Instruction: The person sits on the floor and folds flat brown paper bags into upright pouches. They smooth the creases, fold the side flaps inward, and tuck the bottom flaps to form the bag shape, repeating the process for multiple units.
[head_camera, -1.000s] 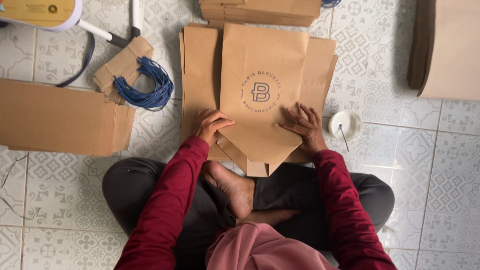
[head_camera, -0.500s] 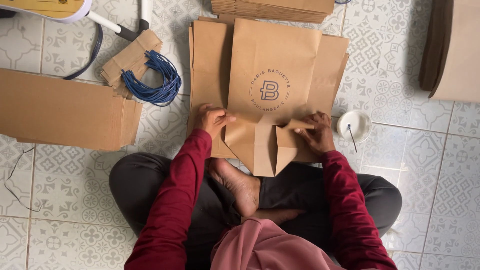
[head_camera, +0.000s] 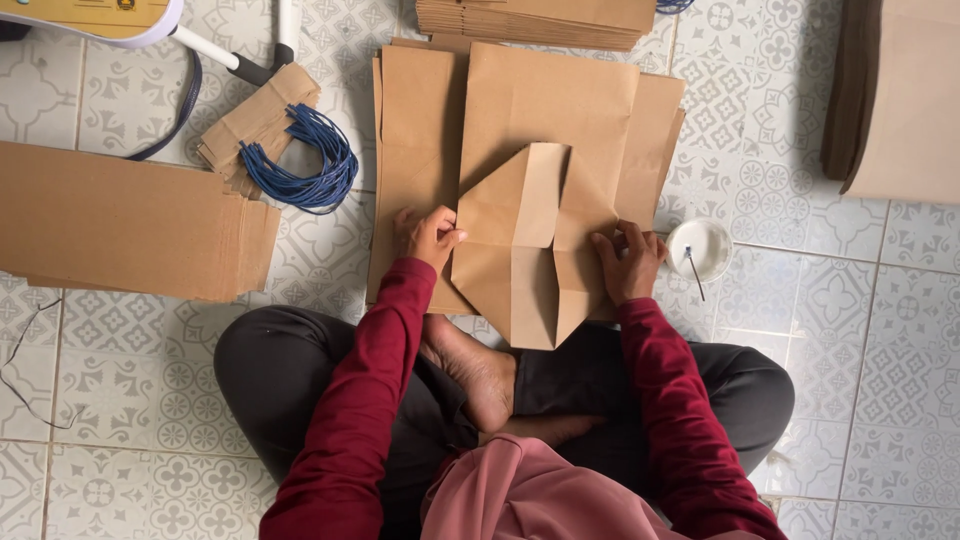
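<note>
On the tiled floor (head_camera: 820, 330), between the two hands, lies a brown paper bag (head_camera: 535, 240) with its bottom part folded open into flaps. The left hand (head_camera: 425, 235) has its grip pressed together on the left flap edge of the bag, thumb against the fingers, pinching the paper. The right hand (head_camera: 628, 262) lies flat with the fingers spread a little, pressing down the right side of the fold; it pinches nothing that I can see. Both arms wear dark red sleeves (head_camera: 360, 400), and the person sits cross-legged, one bare foot (head_camera: 475, 370) just near the lower point of the fold.

Under the bag lies a stack of flat paper bags (head_camera: 410, 130) of the same brown colour. Just right of the right hand stands a small white dish (head_camera: 712, 240) with a thin stick (head_camera: 693, 272) leaning in it. To the left, a bundle of blue cords (head_camera: 305, 165) rests beside a small pile of paper strips (head_camera: 250, 120). Further left a long pile of brown cardboard sheets (head_camera: 120, 225) lies on the floor. At the far edge another stack of folded paper (head_camera: 540, 20) is seen, and at the far right a tall brown pile (head_camera: 900, 100). At the far left corner a white and yellow appliance (head_camera: 90, 15) with a dark cable (head_camera: 170, 125) is partly visible. The floor is of pale tiles with a grey ornament pattern.
</note>
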